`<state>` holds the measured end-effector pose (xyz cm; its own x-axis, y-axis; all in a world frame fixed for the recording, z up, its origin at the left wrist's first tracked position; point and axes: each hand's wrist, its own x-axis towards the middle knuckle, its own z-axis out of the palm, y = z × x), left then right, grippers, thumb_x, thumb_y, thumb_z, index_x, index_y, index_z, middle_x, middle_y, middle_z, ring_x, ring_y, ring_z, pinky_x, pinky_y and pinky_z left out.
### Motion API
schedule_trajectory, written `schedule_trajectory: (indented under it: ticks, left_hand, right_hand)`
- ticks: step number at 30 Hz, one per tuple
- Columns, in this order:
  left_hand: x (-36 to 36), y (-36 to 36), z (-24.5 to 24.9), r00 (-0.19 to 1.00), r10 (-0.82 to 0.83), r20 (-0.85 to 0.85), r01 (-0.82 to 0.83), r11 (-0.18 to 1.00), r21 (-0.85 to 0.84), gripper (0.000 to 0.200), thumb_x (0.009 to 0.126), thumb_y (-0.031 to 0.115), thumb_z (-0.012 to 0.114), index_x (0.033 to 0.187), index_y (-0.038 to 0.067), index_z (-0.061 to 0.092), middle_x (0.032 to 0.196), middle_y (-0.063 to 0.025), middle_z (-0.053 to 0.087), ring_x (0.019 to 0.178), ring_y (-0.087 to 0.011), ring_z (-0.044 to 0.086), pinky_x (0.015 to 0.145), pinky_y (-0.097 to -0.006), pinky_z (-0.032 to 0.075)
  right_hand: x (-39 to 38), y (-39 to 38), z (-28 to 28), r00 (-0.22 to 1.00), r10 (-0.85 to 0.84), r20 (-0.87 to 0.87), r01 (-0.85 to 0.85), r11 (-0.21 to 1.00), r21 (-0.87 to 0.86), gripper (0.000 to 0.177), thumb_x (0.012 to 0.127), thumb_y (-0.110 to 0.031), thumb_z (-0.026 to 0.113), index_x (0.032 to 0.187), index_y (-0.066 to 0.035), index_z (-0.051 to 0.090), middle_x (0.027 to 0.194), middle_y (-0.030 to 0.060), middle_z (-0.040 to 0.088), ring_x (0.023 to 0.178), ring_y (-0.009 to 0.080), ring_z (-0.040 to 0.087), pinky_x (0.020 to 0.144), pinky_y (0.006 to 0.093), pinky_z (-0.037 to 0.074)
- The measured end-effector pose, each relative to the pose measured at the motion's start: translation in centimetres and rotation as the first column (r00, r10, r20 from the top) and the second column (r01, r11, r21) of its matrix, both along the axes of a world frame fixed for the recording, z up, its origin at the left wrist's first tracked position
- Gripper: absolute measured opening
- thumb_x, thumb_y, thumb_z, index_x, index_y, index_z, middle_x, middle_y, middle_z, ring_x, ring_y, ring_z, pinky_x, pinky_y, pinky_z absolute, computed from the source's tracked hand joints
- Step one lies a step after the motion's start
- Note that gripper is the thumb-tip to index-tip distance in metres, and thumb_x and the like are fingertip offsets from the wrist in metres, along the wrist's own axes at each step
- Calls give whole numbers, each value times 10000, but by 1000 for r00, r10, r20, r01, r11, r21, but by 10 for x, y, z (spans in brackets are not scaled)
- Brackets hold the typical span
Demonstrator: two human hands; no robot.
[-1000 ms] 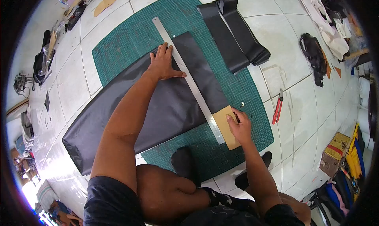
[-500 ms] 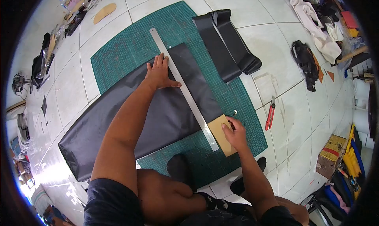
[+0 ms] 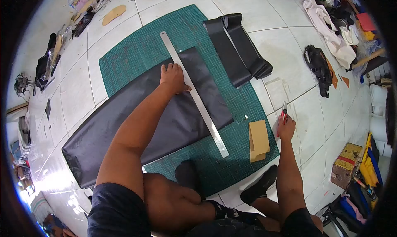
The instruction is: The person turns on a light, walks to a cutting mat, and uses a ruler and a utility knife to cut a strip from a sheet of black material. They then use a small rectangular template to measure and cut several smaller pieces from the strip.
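A long metal ruler (image 3: 202, 108) lies slantwise across dark sheet material (image 3: 140, 113), which is spread over a green cutting mat (image 3: 136, 50). My left hand (image 3: 174, 77) presses on the ruler's upper half and the material, its fingers close together over the ruler's edge and the thumb apart. At the right, off the mat, my right hand (image 3: 286, 127) has its fingers closed round a red cutter (image 3: 284, 111), whose tip points away from me. The tan cardboard piece (image 3: 259, 141) lies untouched on the mat's lower right part.
Folded black material (image 3: 235, 48) lies across the mat's upper right edge. A black bundle (image 3: 318, 67) is on the tiled floor (image 3: 264, 9) farther right. At the far right stands a worn box (image 3: 346, 164). My feet are by the mat's near edge.
My right hand has let go of the cardboard, which now lies farther right and turned, and has taken hold of the red cutter. My left hand has shifted slightly down and right along the ruler.
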<state>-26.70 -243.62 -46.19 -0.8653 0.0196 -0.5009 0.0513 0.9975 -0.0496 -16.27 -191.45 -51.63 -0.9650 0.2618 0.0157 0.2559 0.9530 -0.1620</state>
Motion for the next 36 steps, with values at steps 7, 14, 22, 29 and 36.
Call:
schedule_trajectory:
  ticks: [7,14,22,29,36]
  left_hand:
    - [9,14,12,995,-12,101,20,997,-72,1555,565,859,781,1579,-115,118,1666,-286,146,1568,-425,103,1241,-629,111]
    - [10,21,10,992,10,122,3,994,-111,1565,563,841,792,1585,-119,97,1682,-278,115,1573,-417,103,1229,-644,106]
    - [5,21,7,986,34,166,-15,993,-115,1567,571,840,793,1591,-105,71,1684,-288,62,1571,-434,80,1229,-637,140]
    - [8,17,8,989,24,145,-13,997,-77,1528,585,796,813,1603,-80,85,1693,-266,78,1569,-423,120,1227,-635,146]
    - [11,11,8,991,18,134,-16,1000,-16,1550,568,833,797,1612,-39,56,1690,-267,60,1571,-423,93,1227,-640,155]
  right_hand:
    - [-6,-10,-7,981,-186,-61,173,970,-172,424,1026,-373,538,1173,13,633,1043,271,658,995,487,627,855,547,519]
    - [-17,-97,49,986,2,-165,-74,900,-429,480,1003,-229,580,1443,-48,513,1285,266,562,1164,442,566,944,501,509]
    - [-77,-254,17,775,626,85,-491,681,-544,438,1022,-186,515,1430,-30,497,1320,264,598,1189,429,595,1002,478,491]
    - [-134,-369,30,637,643,425,-344,730,-590,445,1059,-261,416,1311,105,440,1032,302,693,884,478,686,788,526,568]
    - [-154,-402,-32,563,798,215,-712,601,-363,553,1065,-257,429,1412,167,355,1073,316,691,910,439,711,770,507,587]
